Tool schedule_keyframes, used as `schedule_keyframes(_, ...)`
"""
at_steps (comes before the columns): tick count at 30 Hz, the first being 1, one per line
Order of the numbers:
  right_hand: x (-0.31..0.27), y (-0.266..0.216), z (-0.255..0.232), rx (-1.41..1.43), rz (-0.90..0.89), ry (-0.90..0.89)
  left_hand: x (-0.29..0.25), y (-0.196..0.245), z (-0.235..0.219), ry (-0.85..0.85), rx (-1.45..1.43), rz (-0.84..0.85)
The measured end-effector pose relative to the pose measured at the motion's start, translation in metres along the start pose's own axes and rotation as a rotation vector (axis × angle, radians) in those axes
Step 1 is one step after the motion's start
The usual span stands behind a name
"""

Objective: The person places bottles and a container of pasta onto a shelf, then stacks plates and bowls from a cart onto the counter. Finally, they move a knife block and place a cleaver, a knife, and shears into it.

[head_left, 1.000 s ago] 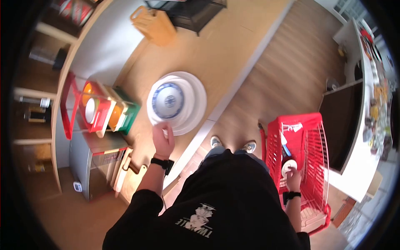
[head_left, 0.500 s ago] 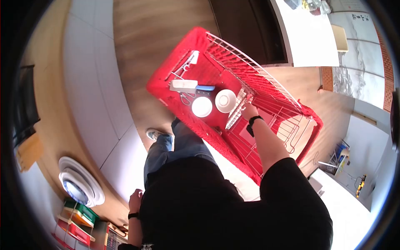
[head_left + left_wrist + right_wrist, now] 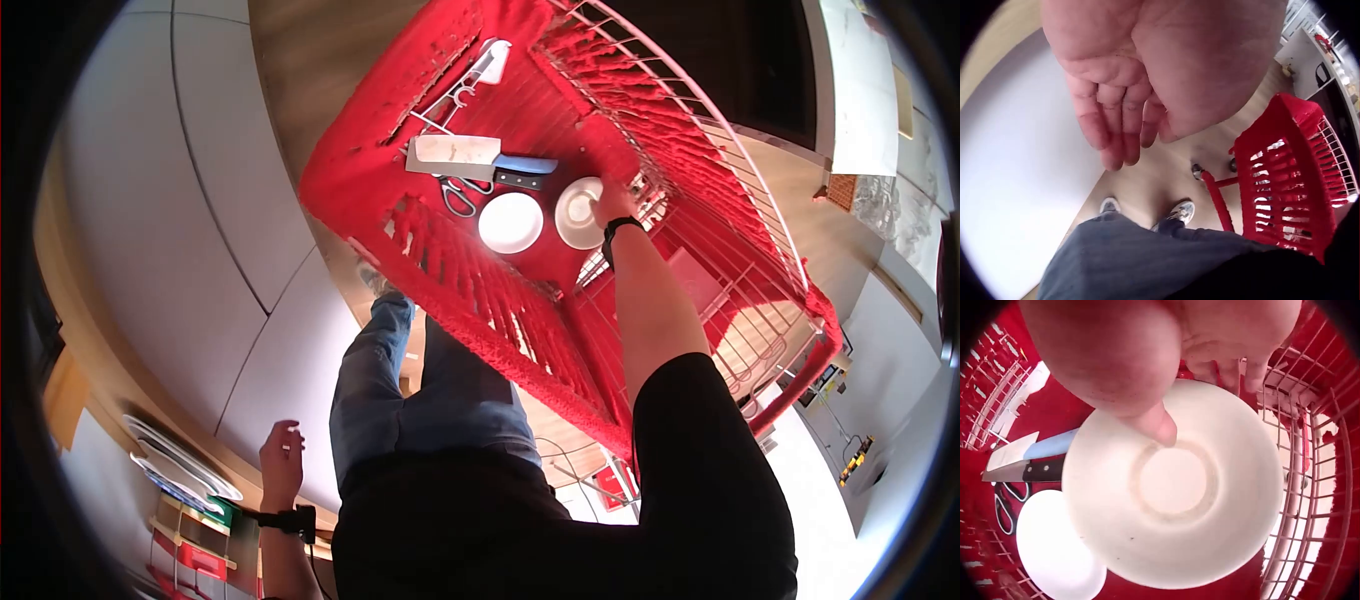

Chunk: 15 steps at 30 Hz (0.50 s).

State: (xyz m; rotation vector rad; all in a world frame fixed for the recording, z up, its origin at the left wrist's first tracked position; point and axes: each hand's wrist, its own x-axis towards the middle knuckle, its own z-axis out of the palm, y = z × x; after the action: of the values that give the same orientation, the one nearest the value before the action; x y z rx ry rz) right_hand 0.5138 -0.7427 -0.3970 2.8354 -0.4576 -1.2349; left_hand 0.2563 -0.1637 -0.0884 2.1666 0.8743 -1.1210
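My right hand (image 3: 613,203) reaches down into the red shopping cart (image 3: 340,160) and pinches a white bowl (image 3: 575,222) at its rim. In the right wrist view the thumb lies inside this bowl (image 3: 1229,487), while the other fingers are beyond its far edge, partly hidden. Beside it in the cart sits a second white bowl (image 3: 510,223). My left hand (image 3: 281,462) hangs near the counter's edge with nothing in it, its fingers loosely bent in the left wrist view.
A cleaver with a blue handle (image 3: 525,163), a black-handled knife (image 3: 518,181) and scissors (image 3: 459,198) lie by the bowls. A white hook rack (image 3: 492,62) is at the cart's end. Stacked plates (image 3: 180,468) stand on the counter at left.
The view has swung from the counter toward the cart. My right hand, off the bowl half a second ago, has moved left onto it. My left hand has moved away from the plates.
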Motion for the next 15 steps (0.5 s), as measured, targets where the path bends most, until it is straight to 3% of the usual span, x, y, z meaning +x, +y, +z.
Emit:
schedule_keyframes(2, 0.016, 0.011, 0.020, -0.076, 0.023, 0.099, 0.015, 0.033, -0.002, 0.000, 0.006, 0.023)
schedule_keyframes(5, 0.008, 0.030, 0.022, -0.065, -0.013, 0.028, 0.027, 0.089, -0.002, 0.000, 0.136, 0.163)
schedule_keyframes(8, -0.004, 0.058, 0.034, 0.126, -0.231, -0.014, 0.034, 0.121, 0.000, -0.022, 0.073, 0.256)
schedule_keyframes(12, -0.024, 0.069, 0.048, 0.302, -0.164, -0.044, 0.039, 0.139, 0.001, -0.084, 0.013, 0.310)
schedule_keyframes(15, -0.057, 0.066, 0.035, 0.800, -0.005, -0.184, 0.037, 0.140, -0.003, -0.096, -0.020, 0.357)
